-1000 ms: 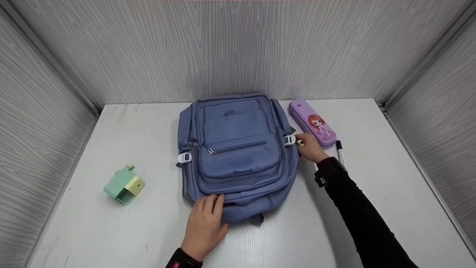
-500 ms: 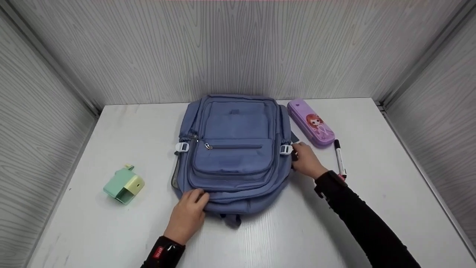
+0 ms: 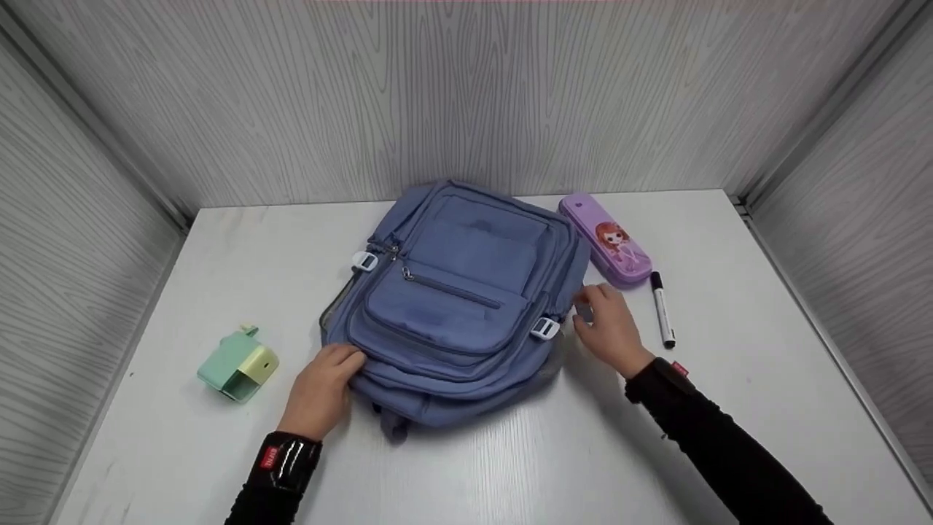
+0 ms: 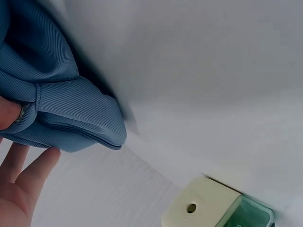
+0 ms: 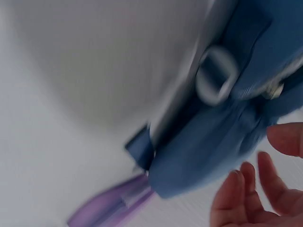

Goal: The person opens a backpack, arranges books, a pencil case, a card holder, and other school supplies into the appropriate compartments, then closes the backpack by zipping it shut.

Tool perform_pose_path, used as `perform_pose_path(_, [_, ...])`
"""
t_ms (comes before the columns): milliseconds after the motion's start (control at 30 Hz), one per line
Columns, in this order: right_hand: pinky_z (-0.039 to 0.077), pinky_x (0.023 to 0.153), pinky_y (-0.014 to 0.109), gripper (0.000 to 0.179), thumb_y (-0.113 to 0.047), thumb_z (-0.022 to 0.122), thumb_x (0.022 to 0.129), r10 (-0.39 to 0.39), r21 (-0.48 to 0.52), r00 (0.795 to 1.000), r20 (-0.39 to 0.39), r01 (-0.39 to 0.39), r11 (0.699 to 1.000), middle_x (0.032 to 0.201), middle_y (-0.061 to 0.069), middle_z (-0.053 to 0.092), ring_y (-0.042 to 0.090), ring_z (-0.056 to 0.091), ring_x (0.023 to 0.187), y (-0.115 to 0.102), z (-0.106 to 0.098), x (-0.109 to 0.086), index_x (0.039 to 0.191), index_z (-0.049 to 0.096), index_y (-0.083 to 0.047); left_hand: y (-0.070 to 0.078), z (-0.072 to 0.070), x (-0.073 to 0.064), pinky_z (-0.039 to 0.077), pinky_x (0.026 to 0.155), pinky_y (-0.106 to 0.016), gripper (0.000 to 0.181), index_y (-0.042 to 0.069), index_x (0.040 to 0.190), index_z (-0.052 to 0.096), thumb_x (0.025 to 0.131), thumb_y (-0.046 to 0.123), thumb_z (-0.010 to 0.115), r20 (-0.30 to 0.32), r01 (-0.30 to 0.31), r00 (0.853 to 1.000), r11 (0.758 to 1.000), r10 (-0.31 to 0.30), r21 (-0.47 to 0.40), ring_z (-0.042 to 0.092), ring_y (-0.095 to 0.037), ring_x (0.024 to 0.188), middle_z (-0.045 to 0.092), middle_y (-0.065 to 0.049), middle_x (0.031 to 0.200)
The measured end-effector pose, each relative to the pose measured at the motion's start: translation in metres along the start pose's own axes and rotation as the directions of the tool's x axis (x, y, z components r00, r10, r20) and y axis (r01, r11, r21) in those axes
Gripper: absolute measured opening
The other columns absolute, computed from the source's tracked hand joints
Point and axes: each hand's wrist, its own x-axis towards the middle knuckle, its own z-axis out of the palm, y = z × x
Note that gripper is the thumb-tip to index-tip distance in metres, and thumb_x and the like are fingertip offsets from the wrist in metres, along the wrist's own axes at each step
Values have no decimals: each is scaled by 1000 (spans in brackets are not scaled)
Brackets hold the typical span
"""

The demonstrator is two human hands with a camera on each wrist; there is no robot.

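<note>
A blue backpack (image 3: 455, 288) lies front side up on the white table, turned at a slant. My left hand (image 3: 321, 390) grips its lower left corner. In the left wrist view, the thumb presses on the backpack fabric (image 4: 71, 109) while the fingers (image 4: 35, 172) reach underneath. At the right side, my right hand (image 3: 611, 332) is close to the bag by a white buckle (image 3: 545, 328), fingers loosely bent. The right wrist view, which is blurred, shows a gap between thumb and fingertips (image 5: 232, 182), with the bag's side pocket just beyond them.
Beside the bag's upper right edge lies a purple pencil case (image 3: 609, 240) with a cartoon girl on it. A black-capped marker (image 3: 662, 310) is right of it. A green and yellow pencil sharpener (image 3: 237, 364) stands at left. Grey panels (image 3: 466, 95) enclose the table.
The backpack has turned clockwise, its bottom swinging left and its top right towards the pencil case. My left hand has moved left with its corner; the right hand has come off the buckle.
</note>
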Motion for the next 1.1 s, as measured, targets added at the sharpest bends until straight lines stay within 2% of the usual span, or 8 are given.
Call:
perform_pose_path(100, [45,91,57,32,5,66,78,-133,-102,991,-8,131,986,113,23,61,43,54,106,6,-3,14,110,66,-2,-7,-1,3,56,83,-41,45,9,93,67,64,-24,55,-20,-18,1000,1000,18,25,63,-28,97,71,-6,96])
perform_pose_path(233, [44,91,61,29,5,66,79,-231,-191,967,109,249,950,117,17,65,39,55,114,10,-5,23,105,69,-8,-11,-3,7,52,75,-44,44,10,92,67,64,-22,57,-18,-10,1000,998,11,65,61,-28,93,74,-5,93])
perform_pose_path(467, [41,91,56,25,3,70,73,-271,-237,952,145,299,924,101,11,71,33,63,101,12,-4,8,94,69,-10,-17,-5,23,42,64,-43,29,9,86,67,69,-14,62,1,69,998,986,-70,150,56,-31,80,75,-6,89])
perform_pose_path(667, [45,87,51,25,1,76,69,-325,-247,938,118,345,906,90,7,71,30,65,87,7,-4,-13,88,68,-11,-19,-6,48,50,66,-47,11,0,83,66,80,-7,58,78,157,983,977,-169,141,60,-36,73,74,-14,85])
perform_pose_path(767, [49,82,45,24,1,79,69,-338,-240,935,106,354,904,85,4,69,27,65,82,3,-4,-21,87,68,-11,-20,-7,58,55,76,-49,16,-4,91,69,84,-8,56,137,232,959,966,-247,115,65,-40,85,74,-20,97])
perform_pose_path(867, [52,77,40,23,-3,82,70,-340,-231,936,94,352,907,83,3,66,24,64,80,-1,-2,-29,86,67,-11,-20,-10,67,54,93,-53,28,-7,108,71,85,-11,55,212,314,922,946,-323,78,64,-47,106,69,-26,118])
perform_pose_path(1000, [51,71,37,24,-7,84,70,-356,-240,932,61,360,901,79,3,63,23,62,77,-6,2,-39,84,65,-10,-20,-11,76,43,109,-56,45,-12,130,58,86,-13,47,323,416,857,909,-401,24,52,-53,127,53,-32,140])
perform_pose_path(1100, [50,69,36,25,-9,85,69,-379,-249,925,29,374,893,77,2,63,23,62,75,-9,5,-45,83,64,-10,-21,-11,82,36,115,-55,52,-14,140,46,88,-11,40,366,461,829,887,-422,-22,44,-52,135,44,-33,147])
